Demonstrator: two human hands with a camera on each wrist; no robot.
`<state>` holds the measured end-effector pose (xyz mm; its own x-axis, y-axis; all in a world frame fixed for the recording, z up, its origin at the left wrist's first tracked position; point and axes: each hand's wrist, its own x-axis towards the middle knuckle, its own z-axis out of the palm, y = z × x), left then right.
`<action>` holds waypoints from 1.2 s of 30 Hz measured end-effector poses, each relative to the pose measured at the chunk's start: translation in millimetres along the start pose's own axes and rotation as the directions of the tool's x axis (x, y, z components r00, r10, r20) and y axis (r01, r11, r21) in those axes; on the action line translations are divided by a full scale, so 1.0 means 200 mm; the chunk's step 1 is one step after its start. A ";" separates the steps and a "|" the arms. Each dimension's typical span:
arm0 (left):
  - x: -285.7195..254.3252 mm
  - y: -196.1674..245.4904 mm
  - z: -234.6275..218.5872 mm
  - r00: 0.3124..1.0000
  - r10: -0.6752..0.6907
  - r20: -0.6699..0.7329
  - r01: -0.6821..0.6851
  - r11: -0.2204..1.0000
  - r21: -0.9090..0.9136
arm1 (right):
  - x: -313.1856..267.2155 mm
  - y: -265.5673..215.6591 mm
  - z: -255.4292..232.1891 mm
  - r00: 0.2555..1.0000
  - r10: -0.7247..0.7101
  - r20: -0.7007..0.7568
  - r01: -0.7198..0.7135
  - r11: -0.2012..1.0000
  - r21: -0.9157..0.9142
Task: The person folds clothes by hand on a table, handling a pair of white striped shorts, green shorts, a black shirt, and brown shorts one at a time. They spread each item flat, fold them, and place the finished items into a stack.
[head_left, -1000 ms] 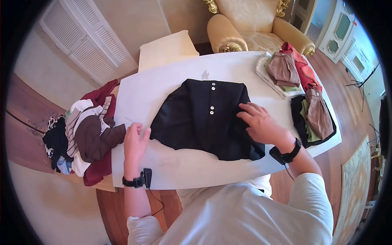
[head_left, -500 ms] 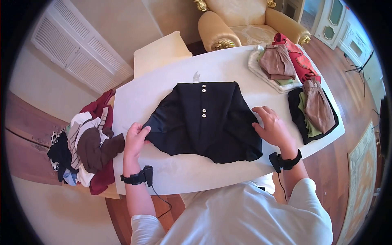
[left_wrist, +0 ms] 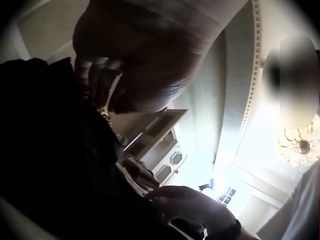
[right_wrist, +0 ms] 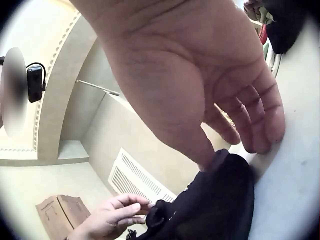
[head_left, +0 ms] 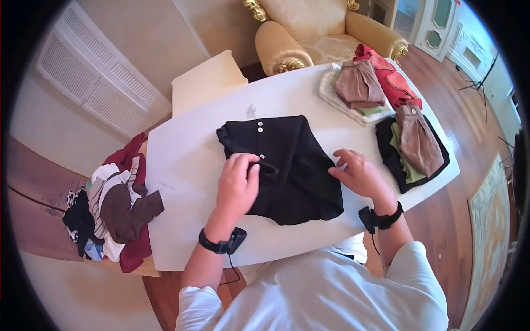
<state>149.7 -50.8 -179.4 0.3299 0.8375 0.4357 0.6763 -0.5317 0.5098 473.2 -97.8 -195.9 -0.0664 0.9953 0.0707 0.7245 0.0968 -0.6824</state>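
A black garment (head_left: 298,182) with light buttons lies on the white table (head_left: 182,220). Its left side is lifted and folded inward, held between the thumb and fingers of my left hand (head_left: 238,185) near the buttons. In the left wrist view the dark cloth (left_wrist: 55,150) fills the left side, and the left hand's (left_wrist: 145,60) fingertips are partly hidden. Beside the garment's right edge is my right hand (head_left: 361,174), its fingers apart and gently bent. The right wrist view shows the right hand's (right_wrist: 200,85) thumb tip at the cloth's edge (right_wrist: 210,195), the fingers not closed on it.
Mixed clothes (head_left: 124,212) are heaped at the table's left. Folded clothes sit at the right: brown over green and black (head_left: 422,146), brown over white (head_left: 359,85), and red (head_left: 392,80). A gold armchair (head_left: 309,33) and a cream surface (head_left: 207,80) stand behind.
My left hand has moved from the garment's left corner rightward to its middle, carrying that side over. The right hand stays near the right edge. The head view has shifted slightly.
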 end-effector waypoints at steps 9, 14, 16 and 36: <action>-0.04 -0.01 0.03 0.994 0.100 -0.033 -0.090 0.970 0.225 | 0.13 0.03 0.14 1.000 0.008 0.007 -0.008 0.996 -0.091; -0.10 -0.09 0.05 0.975 0.087 0.206 -0.088 0.996 -0.003 | 0.17 -0.01 0.09 0.996 0.075 0.048 -0.077 0.996 0.042; -0.13 -0.03 0.03 0.974 0.085 0.208 -0.083 0.996 -0.018 | 0.17 -0.02 0.08 0.988 0.144 0.055 -0.151 0.979 0.137; -0.19 -0.18 0.09 0.883 -0.399 0.249 0.464 0.653 -0.599 | 0.56 -0.40 0.28 0.906 -0.224 0.360 -0.179 0.567 0.804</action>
<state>124.0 -61.2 -228.0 0.1853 0.9827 -0.0032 0.1995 -0.0345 0.9793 369.8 6.0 -174.8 -0.4688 0.8822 -0.0450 -0.1291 -0.1189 -0.9845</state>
